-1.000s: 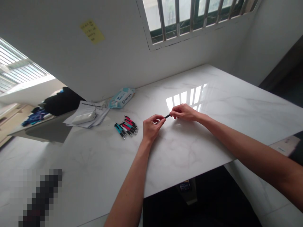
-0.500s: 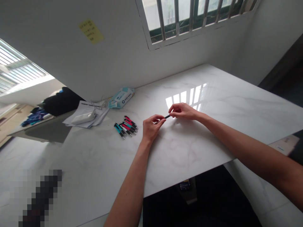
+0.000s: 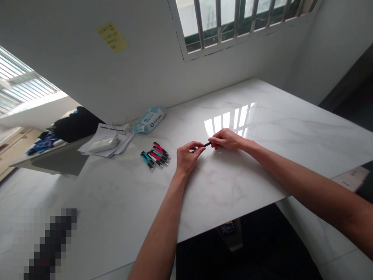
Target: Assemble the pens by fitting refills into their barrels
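A: Head view: both hands meet over the white marble table [image 3: 262, 128], just past its middle. The left hand [image 3: 186, 157] and the right hand [image 3: 227, 139] each pinch one end of a thin black pen [image 3: 206, 144], fingertips closed narrow around it, so the pen bridges the small gap between them, just above the tabletop.

B: And the other pens?

A: A cluster of pens [image 3: 155, 154], teal and pink with black grips, lies flat at about nine o'clock from the left hand, near but apart from it. Further out, around ten o'clock, there is a wipes pack [image 3: 149, 119] against the wall, with papers [image 3: 106, 143] and a white device [image 3: 102, 144] on top of them.

B: What might go wrong?

A: My guess is a slip. Only the fingertips hold that pen, and the surface below is glossy. If the two hands pull or twist unevenly, a small part could pop free, bounce and roll toward the near edge at six o'clock. Whether it is one piece or two where the fingers cover it, I cannot tell.
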Demonstrator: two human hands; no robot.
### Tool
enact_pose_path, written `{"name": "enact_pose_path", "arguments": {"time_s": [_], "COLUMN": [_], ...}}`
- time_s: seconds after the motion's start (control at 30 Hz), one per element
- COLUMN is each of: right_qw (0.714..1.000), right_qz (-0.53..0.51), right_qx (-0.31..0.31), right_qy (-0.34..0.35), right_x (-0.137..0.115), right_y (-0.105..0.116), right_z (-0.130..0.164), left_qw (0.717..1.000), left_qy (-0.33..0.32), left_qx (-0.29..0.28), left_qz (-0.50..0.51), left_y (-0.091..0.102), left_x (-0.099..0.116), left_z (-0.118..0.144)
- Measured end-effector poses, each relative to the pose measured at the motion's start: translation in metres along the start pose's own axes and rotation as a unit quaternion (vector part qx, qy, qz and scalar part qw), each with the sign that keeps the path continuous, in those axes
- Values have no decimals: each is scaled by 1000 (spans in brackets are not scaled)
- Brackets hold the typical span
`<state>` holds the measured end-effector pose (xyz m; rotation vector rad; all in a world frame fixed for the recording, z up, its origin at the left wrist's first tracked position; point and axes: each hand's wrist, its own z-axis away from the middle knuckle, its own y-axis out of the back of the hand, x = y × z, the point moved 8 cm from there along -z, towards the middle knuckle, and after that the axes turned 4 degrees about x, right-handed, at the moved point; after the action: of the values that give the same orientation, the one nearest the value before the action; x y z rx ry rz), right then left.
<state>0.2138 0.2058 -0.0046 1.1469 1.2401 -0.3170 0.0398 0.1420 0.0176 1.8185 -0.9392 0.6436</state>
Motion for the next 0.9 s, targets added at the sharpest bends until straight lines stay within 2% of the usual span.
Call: {"name": "enact_pose_path", "arguments": {"time_s": [0.27, 0.43, 0.63, 0.9], "right_qw": [996, 1000, 998, 999], "right_qz": [-78, 15, -57, 0], "right_qx": [11, 21, 13, 31], "right_qy": [39, 8, 24, 7], "right_x": [0, 1, -2, 0], "right_y": [6, 5, 4, 3], "right_z": [-3, -1, 0, -1], "left_qw": [1000, 1000, 1000, 1000], "left_qy": [12, 2, 2, -12], "left_qx": [3, -4, -3, 7], "left_qz": [-8, 8, 8, 1], "left_y": [2, 0, 0, 0], "left_x": [-4, -2, -3, 5], "left_z": [0, -1, -1, 1]}}
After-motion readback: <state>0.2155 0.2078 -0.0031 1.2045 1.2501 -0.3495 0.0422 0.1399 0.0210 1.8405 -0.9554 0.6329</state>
